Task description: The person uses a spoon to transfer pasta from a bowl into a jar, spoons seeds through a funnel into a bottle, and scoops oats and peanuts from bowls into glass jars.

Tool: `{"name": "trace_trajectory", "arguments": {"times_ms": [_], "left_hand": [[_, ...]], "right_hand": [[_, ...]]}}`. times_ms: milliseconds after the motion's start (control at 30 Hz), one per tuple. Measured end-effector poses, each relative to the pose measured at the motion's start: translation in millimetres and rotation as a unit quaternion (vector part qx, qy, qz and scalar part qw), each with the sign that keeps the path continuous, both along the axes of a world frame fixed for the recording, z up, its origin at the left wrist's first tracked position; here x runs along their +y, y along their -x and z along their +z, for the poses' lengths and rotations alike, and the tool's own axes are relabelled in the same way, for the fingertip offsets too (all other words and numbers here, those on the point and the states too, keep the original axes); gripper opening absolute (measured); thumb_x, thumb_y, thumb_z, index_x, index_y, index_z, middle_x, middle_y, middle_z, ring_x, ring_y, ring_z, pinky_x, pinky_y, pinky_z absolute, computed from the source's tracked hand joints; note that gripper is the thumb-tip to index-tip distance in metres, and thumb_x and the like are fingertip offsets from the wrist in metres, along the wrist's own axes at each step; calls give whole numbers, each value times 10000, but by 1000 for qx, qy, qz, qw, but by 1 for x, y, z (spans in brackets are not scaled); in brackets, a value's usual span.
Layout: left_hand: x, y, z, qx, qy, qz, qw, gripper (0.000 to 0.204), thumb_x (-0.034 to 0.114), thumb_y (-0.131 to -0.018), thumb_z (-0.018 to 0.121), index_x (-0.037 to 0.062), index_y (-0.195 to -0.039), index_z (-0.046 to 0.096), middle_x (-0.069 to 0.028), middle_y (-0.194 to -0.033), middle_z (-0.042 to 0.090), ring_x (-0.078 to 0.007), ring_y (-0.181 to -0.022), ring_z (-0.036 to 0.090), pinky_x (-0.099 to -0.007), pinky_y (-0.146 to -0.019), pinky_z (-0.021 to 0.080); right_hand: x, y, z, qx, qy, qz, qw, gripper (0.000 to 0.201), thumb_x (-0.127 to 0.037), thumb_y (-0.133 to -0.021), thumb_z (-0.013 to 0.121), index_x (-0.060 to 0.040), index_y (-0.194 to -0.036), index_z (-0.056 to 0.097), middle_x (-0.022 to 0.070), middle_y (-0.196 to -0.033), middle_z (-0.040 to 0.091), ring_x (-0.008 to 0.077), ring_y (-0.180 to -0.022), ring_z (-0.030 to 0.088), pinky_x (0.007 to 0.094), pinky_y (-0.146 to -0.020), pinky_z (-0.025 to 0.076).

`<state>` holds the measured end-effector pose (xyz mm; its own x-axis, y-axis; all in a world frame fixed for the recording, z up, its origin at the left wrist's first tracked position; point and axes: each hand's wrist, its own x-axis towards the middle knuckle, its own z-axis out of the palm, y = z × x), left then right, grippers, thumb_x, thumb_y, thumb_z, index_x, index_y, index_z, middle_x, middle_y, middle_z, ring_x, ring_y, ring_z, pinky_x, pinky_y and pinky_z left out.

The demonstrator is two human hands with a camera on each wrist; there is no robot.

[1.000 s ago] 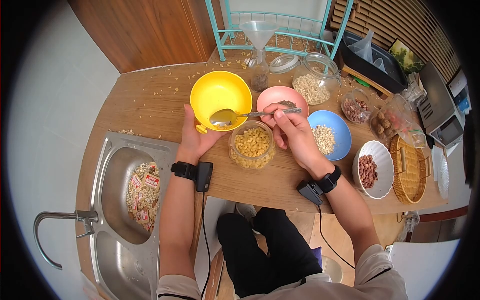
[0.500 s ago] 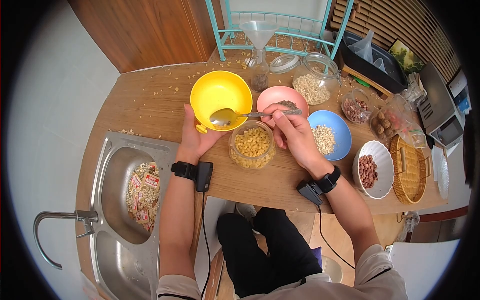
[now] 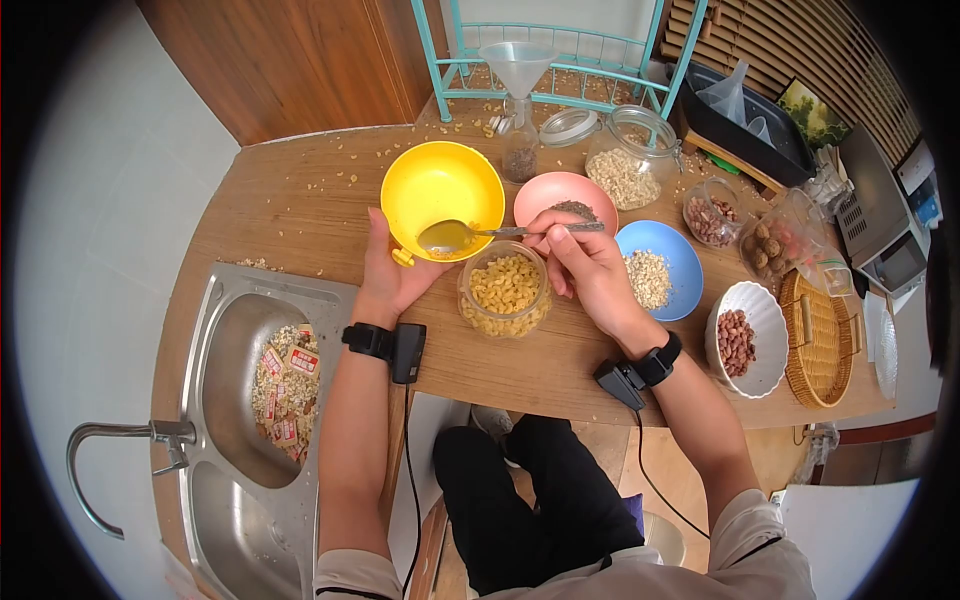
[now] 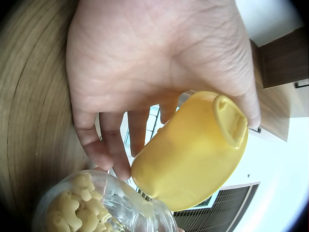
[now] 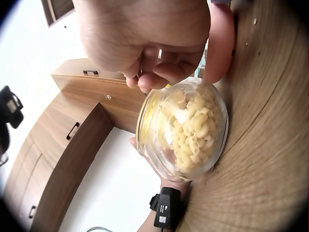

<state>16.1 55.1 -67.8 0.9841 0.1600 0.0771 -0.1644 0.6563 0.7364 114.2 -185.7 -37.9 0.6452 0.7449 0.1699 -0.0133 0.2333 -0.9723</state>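
My left hand (image 3: pixel 396 278) holds the yellow bowl (image 3: pixel 440 185) tilted, thumb on one side by its small handle (image 4: pixel 231 121) and fingers on the other. Between thumb and fingers my right hand (image 3: pixel 595 275) pinches a metal spoon (image 3: pixel 447 236) by its handle. The spoon's head is inside the bowl, close to its near rim. Just below, a clear glass jar (image 5: pixel 221 130) of macaroni (image 3: pixel 505 283) stands open on the counter. A pink bowl (image 3: pixel 535 190) with small dark bits sits behind my right hand, and a blue plate (image 3: pixel 685 265) with oats lies to its right.
A steel sink (image 3: pixel 205 400) with spilled oats and packets is at left. Further right are a white bowl (image 3: pixel 770 330) of nuts and a wicker basket (image 3: pixel 825 385). At the back stand a bottle with a funnel (image 3: pixel 517 65), an oat jar (image 3: pixel 622 175) and a teal rack (image 3: pixel 560 98).
The spoon's head has tipped slightly inside the yellow bowl. Both hands and the bowl stay where they were.
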Motion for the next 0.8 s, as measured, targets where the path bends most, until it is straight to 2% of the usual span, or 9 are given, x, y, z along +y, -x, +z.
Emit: {"name": "trace_trajectory", "arguments": {"times_ms": [67,133,267,333,800], "left_hand": [[1,0,-2,1,0,-1,1000,1033,843,-792,434,136,-1525,258,-163,-1557,289,-353,-1436,277,-590,-1155,235],[4,1,-4,-26,45,-24,998,926,757,-867,437,105,-1506,284,-164,-1534,335,-343,-1417,328,-563,-1148,284],[3,0,-3,-22,48,-23,998,930,759,-865,436,106,-1508,281,-166,-1536,331,-346,-1419,324,-570,-1146,282],[0,0,1,3,0,1,1000,1032,843,-790,440,140,-1524,262,-158,-1556,293,-352,-1432,286,-594,-1147,246],[-2,1,2,5,12,-3,1000,1013,831,-806,428,135,-1524,265,-154,-1557,298,-343,-1434,292,-581,-1152,242]], "right_hand": [[0,-1,-1,2,-2,5,1000,322,-273,-1050,482,-23,-1187,630,28,-1010,669,42,-572,467,189,-506,372],[0,-1,-1,5,0,4,1000,322,-270,-1051,478,-25,-1194,630,29,-1005,672,41,-568,463,189,-502,369],[1,0,0,29,5,6,1000,325,-261,-1054,471,-28,-1219,625,33,-1007,677,38,-554,451,186,-495,364],[1,0,1,29,12,5,1000,325,-259,-1053,472,-29,-1227,622,34,-1017,678,38,-552,450,185,-495,363],[0,-2,-1,-26,-17,-36,999,310,-255,-1059,455,-26,-1186,620,55,-1046,646,52,-567,480,193,-513,397]]}}
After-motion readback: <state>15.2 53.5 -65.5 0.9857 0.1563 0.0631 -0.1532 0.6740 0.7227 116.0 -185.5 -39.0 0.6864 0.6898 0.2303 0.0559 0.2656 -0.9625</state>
